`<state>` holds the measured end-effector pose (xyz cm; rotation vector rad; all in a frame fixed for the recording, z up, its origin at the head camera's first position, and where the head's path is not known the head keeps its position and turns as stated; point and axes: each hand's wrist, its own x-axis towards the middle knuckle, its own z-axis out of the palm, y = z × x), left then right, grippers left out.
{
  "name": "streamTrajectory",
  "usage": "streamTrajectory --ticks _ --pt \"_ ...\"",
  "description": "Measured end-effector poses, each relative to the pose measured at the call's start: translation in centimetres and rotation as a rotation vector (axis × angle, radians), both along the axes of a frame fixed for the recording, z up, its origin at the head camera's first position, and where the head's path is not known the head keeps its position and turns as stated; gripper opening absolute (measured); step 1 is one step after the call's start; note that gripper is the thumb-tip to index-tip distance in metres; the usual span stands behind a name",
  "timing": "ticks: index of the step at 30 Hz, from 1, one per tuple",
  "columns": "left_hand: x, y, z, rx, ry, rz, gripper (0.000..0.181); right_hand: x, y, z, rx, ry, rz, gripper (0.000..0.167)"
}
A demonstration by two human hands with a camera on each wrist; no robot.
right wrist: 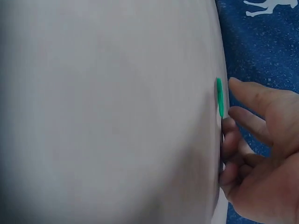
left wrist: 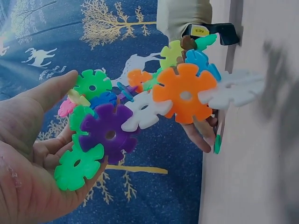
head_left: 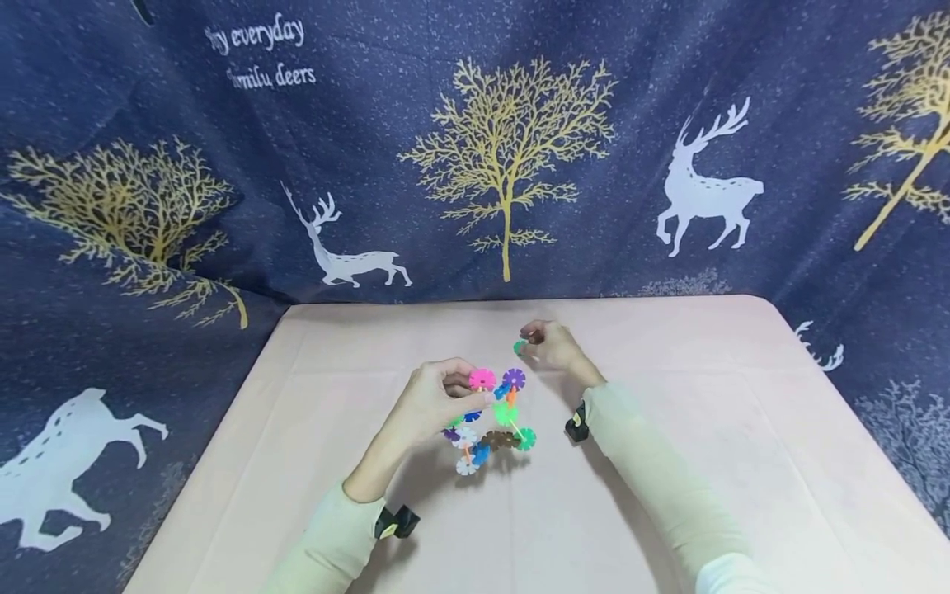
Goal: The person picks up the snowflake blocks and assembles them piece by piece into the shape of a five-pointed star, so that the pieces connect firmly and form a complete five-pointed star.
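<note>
My left hand [head_left: 430,400] holds up a looped chain of interlocking plastic snowflake discs [head_left: 506,413]. Pink, purple, green, blue, brown, orange and white pieces show in it. From the left wrist view, the thumb and fingers of that hand curl round one end, by a purple disc [left wrist: 110,133] and a green disc [left wrist: 79,167]. Farther back, my right hand [head_left: 552,345] is low over the table beside a loose green disc [head_left: 519,347]. In the right wrist view this loose disc [right wrist: 220,97] lies at the fingertips, with thumb and forefinger apart; whether they touch it is unclear.
The table [head_left: 356,346] has a pale pink cover. A dark blue cloth [head_left: 460,247] printed with deer and gold trees hangs behind it. Black wrist cameras sit on both sleeves, and the chain casts a shadow on the cover.
</note>
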<state>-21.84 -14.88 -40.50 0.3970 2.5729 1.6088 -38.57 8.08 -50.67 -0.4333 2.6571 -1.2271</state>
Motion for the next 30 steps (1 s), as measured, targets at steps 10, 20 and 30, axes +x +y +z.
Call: streamTrajectory --ticks 10,20,30 --pt "-0.3 -0.1 -0.1 0.046 0.001 -0.011 0.027 0.1 -0.7 0.1 0.054 -0.007 -0.053 0.032" --pt "-0.3 0.0 0.0 0.026 -0.010 -0.007 0.028 0.7 -0.3 0.1 0.025 -0.063 -0.085 0.029" --pt "-0.6 0.1 -0.5 0.027 -0.013 -0.028 0.028 1.5 0.5 0.4 -0.047 -0.148 -0.062 0.016"
